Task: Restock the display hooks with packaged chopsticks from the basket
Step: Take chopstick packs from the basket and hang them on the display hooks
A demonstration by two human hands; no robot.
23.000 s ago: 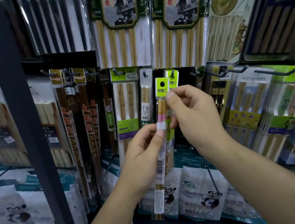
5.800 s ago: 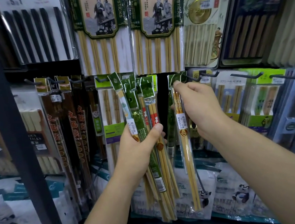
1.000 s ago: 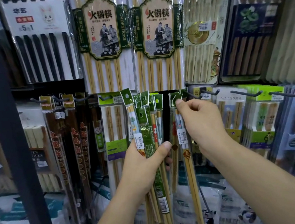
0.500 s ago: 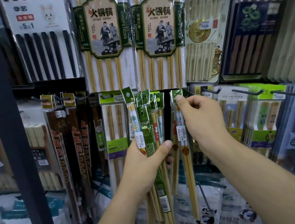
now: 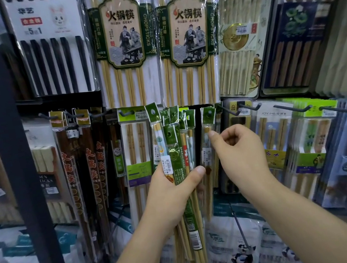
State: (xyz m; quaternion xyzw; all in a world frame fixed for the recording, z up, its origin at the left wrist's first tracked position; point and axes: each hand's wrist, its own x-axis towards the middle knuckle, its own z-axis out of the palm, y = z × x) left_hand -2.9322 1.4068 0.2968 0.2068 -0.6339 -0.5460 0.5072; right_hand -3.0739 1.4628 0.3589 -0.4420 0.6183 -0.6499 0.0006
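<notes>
The single pack appeared to hang with its long axis vertical and its green header uppermost; its hook was hidden. The right hand lay just right of that pack, fingers curled, index fingertip touching the pack's right edge below the header. Whether finger and thumb pinched it could not be determined.

The left hand, below and left of the pack, gripped the bundle of packaged chopsticks, thumb across the front, axes near vertical. The right hand was the nearer.

Count:
- One single pack.
- At least five green headers in the bundle; overlap hid the exact number.

The basket was not in view.
</notes>
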